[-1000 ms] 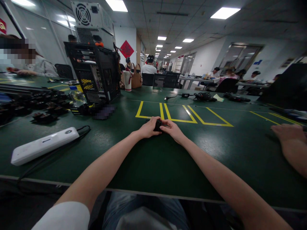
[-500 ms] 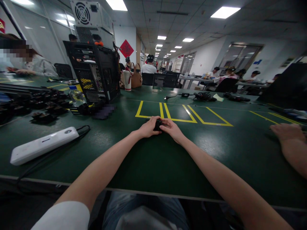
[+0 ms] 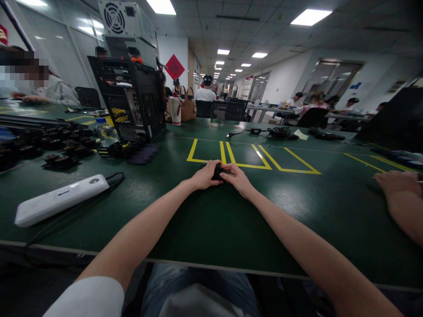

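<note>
A small black object (image 3: 217, 172), its kind too small and dark to make out, sits between my two hands just above or on the green table (image 3: 211, 233). My left hand (image 3: 205, 175) is closed around its left side, thumb at the near edge. The fingers of my right hand (image 3: 235, 177) press on its right side. Both hands cover most of it. Just beyond them lie yellow tape outlines (image 3: 247, 166) on the tabletop.
To the left lies a white elongated device (image 3: 62, 200) with a black cable. Behind it are several black parts (image 3: 62, 160), a plastic bottle (image 3: 107, 134) and an open computer case (image 3: 145, 101). A paper cup (image 3: 176, 112) and cables (image 3: 280, 133) stand farther back. Another person's hand (image 3: 398, 185) rests at right.
My hands keep almost the same place and grip around the small black object. The other person's hand at right has shifted slightly.
</note>
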{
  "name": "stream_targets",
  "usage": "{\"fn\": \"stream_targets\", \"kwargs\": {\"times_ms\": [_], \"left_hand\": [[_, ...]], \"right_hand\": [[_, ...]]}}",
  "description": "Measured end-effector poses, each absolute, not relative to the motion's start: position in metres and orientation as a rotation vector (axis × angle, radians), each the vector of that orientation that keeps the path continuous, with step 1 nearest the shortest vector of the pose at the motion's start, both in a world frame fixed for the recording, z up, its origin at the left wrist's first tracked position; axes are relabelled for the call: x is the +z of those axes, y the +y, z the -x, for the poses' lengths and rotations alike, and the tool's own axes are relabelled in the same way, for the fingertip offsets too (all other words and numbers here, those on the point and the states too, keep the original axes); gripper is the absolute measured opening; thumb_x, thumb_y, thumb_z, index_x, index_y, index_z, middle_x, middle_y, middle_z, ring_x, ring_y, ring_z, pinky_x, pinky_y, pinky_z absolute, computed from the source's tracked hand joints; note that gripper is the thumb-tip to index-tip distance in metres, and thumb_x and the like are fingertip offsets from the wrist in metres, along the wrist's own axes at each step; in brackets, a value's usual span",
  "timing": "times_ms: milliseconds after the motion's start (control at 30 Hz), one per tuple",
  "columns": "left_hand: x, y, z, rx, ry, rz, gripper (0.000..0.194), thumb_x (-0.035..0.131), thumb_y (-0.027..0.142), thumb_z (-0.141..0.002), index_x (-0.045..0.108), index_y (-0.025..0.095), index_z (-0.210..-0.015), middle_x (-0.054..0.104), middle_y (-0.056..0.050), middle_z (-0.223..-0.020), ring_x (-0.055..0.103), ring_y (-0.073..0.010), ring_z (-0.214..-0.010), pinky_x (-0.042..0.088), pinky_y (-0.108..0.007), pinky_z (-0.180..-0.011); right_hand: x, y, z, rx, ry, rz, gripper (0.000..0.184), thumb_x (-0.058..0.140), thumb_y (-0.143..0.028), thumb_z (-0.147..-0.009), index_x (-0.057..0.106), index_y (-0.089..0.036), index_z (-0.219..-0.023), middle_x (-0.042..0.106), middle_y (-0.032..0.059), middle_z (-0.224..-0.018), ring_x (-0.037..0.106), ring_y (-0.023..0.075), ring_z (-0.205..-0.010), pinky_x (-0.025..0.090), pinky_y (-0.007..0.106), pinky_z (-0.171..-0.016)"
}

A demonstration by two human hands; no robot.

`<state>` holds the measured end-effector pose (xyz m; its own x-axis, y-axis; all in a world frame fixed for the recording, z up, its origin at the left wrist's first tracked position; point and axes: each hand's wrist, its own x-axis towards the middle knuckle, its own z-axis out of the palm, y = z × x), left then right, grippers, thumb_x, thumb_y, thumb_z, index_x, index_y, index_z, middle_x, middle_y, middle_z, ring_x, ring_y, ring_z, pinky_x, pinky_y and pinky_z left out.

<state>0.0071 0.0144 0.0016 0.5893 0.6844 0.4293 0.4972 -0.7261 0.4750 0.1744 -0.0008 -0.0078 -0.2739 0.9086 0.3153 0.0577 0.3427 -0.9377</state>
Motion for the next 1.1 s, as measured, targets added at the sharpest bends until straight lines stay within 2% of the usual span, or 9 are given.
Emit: {"fn": "stream_targets", "kwargs": {"times_ms": [133,300,467,667,833,967,1100], "left_hand": [[0.0024,0.0132,-0.0065,0.855,0.978,-2.518,0.065,0.060,0.033,-0.065,0.024,0.019,-0.117,0.036,-0.010,-0.114,0.043,-0.0251,-0.104,0.039,-0.041,-0.084],[0.0039,0.0114,-0.0067,0.840,1.002,-2.497,0.063,0.060,0.032,-0.065,0.025,0.020,-0.117,0.036,-0.010,-0.115,0.044,-0.0253,-0.103,0.040,-0.041,-0.083],[0.0050,0.0108,-0.0069,0.840,0.997,-2.478,0.063,0.060,0.033,-0.065,0.026,0.020,-0.116,0.036,-0.010,-0.114,0.044,-0.0253,-0.103,0.039,-0.041,-0.084],[0.0026,0.0134,-0.0071,0.856,0.990,-2.517,0.065,0.060,0.034,-0.065,0.025,0.019,-0.117,0.037,-0.011,-0.113,0.044,-0.0253,-0.102,0.039,-0.041,-0.083],[0.0013,0.0140,-0.0074,0.867,1.001,-2.519,0.064,0.060,0.031,-0.065,0.025,0.019,-0.117,0.037,-0.010,-0.113,0.044,-0.0251,-0.103,0.039,-0.041,-0.084],[0.0021,0.0134,-0.0075,0.850,1.014,-2.510,0.065,0.060,0.033,-0.064,0.025,0.020,-0.117,0.037,-0.010,-0.114,0.044,-0.0254,-0.103,0.039,-0.041,-0.083],[0.0025,0.0133,-0.0073,0.852,1.004,-2.509,0.064,0.060,0.032,-0.065,0.025,0.019,-0.117,0.037,-0.010,-0.113,0.044,-0.0252,-0.103,0.038,-0.041,-0.084]], "right_hand": [[-0.0084,0.0005,-0.1744,1.104,-1.600,0.893,0.036,0.061,-0.029,-0.064,0.050,-0.022,-0.098,0.054,0.0032,-0.096,0.051,0.0163,-0.095,0.039,0.037,-0.086],[-0.0080,-0.0006,-0.1744,1.138,-1.607,0.816,0.033,0.065,-0.024,-0.060,0.050,-0.022,-0.090,0.053,0.0005,-0.097,0.051,0.0145,-0.094,0.039,0.035,-0.088],[-0.0065,-0.0018,-0.1737,1.092,-1.614,0.831,0.026,0.062,-0.027,-0.064,0.051,-0.022,-0.087,0.054,0.0009,-0.097,0.051,0.0142,-0.093,0.040,0.034,-0.086],[-0.0089,0.0013,-0.1742,1.107,-1.597,0.881,0.034,0.062,-0.026,-0.064,0.050,-0.022,-0.095,0.054,0.0019,-0.096,0.050,0.0152,-0.096,0.039,0.035,-0.088],[-0.0078,-0.0009,-0.1743,1.152,-1.605,0.802,0.035,0.066,-0.023,-0.059,0.049,-0.023,-0.089,0.052,0.0003,-0.097,0.051,0.0141,-0.093,0.038,0.035,-0.089],[-0.0068,-0.0025,-0.1738,1.124,-1.595,0.826,0.028,0.062,-0.027,-0.063,0.049,-0.022,-0.088,0.053,0.0005,-0.094,0.051,0.0140,-0.092,0.039,0.034,-0.086],[-0.0070,-0.0018,-0.1740,1.133,-1.593,0.845,0.032,0.061,-0.027,-0.064,0.049,-0.023,-0.093,0.054,0.0013,-0.092,0.051,0.0152,-0.093,0.039,0.035,-0.085]]}}
